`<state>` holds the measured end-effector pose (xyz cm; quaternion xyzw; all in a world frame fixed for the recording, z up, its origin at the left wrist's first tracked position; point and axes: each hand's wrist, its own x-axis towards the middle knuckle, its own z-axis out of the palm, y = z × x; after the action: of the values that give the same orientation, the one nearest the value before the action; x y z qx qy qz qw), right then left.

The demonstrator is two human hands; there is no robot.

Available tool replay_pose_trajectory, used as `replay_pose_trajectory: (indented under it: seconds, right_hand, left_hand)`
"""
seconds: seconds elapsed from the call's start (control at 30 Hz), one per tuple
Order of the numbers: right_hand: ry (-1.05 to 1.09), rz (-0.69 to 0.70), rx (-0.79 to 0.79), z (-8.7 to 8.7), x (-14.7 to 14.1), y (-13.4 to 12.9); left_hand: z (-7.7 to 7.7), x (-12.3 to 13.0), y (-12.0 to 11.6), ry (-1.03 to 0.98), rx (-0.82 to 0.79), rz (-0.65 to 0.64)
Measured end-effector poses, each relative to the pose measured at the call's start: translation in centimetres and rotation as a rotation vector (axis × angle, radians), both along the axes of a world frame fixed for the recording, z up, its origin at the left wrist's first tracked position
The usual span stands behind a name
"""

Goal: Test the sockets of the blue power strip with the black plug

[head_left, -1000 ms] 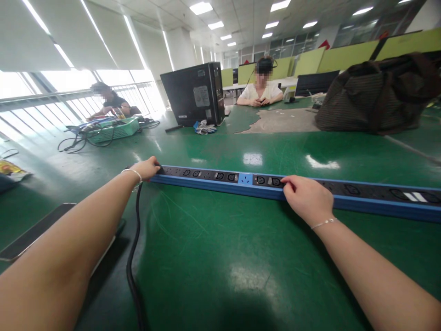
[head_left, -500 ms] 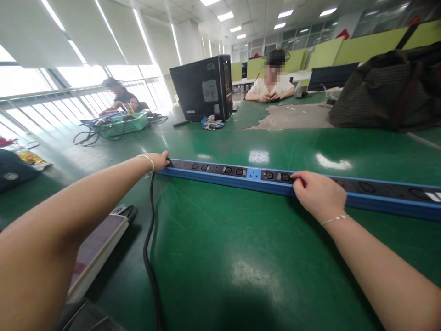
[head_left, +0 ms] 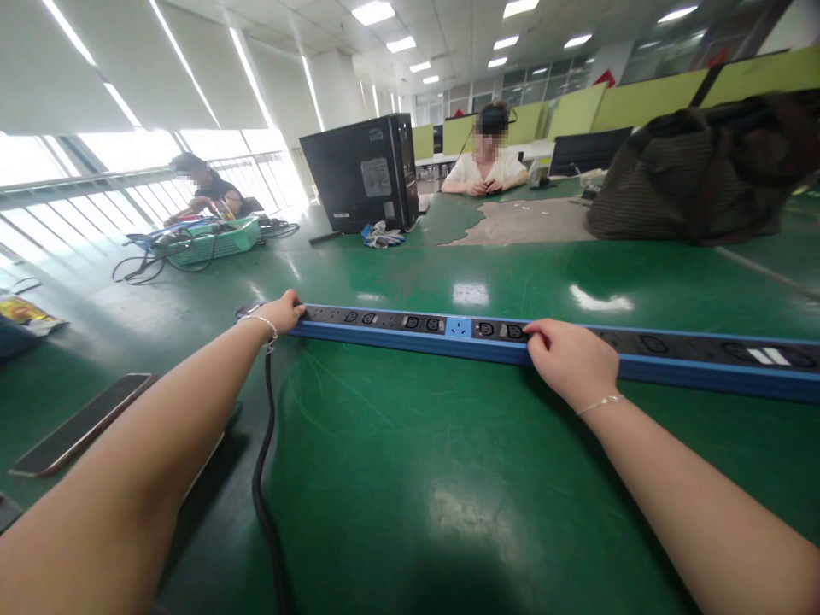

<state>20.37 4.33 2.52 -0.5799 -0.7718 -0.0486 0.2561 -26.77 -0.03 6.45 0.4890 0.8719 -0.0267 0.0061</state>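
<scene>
A long blue power strip (head_left: pixel 377 340) with a black socket face lies across the green table and runs out of view on the right. My left hand (head_left: pixel 285 312) is closed around the strip near its left end, a bit of which shows beyond the wrist. Farther right, my right hand (head_left: pixel 573 363) grips the strip just past the blue socket (head_left: pixel 458 327), thumb and fingers over its edges. A black cable (head_left: pixel 260 478) hangs down from beside my left hand toward the near edge of the view.
A phone (head_left: pixel 83 423) lies left of my left forearm. Behind stand a black computer case (head_left: pixel 359 175), gloves (head_left: pixel 383 235), a green basket (head_left: pixel 214 242) with cables, and a dark bag (head_left: pixel 692 171). Two people (head_left: pixel 483 166) sit beyond, one at far left.
The view has shifted slightly, so most things sit farther left and the phone now shows. Both hands keep their hold on the power strip, and its left end now shows past my left hand.
</scene>
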Motion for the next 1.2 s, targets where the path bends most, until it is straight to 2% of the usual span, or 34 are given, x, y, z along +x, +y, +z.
replay_pose_trajectory:
  seconds: [0.17, 0.37, 0.97, 1.2]
  right_hand:
    - [-0.011, 0.004, -0.002, 0.0, 0.0, 0.0]
    - [-0.014, 0.001, -0.003, 0.0, 0.1, 0.1]
    - [0.003, -0.002, -0.004, 0.1, 0.0, -0.1]
    - [-0.009, 0.01, -0.009, 0.1, 0.0, -0.1]
  left_hand:
    - [-0.3, 0.4, -0.6, 0.058, 0.042, 0.026]
    - [0.6, 0.4, -0.9, 0.058, 0.019, 0.075]
    - [1.4, 0.4, -0.5, 0.157, -0.082, -0.044]
    - [1.3, 0.2, -0.5, 0.169, -0.109, -0.045]
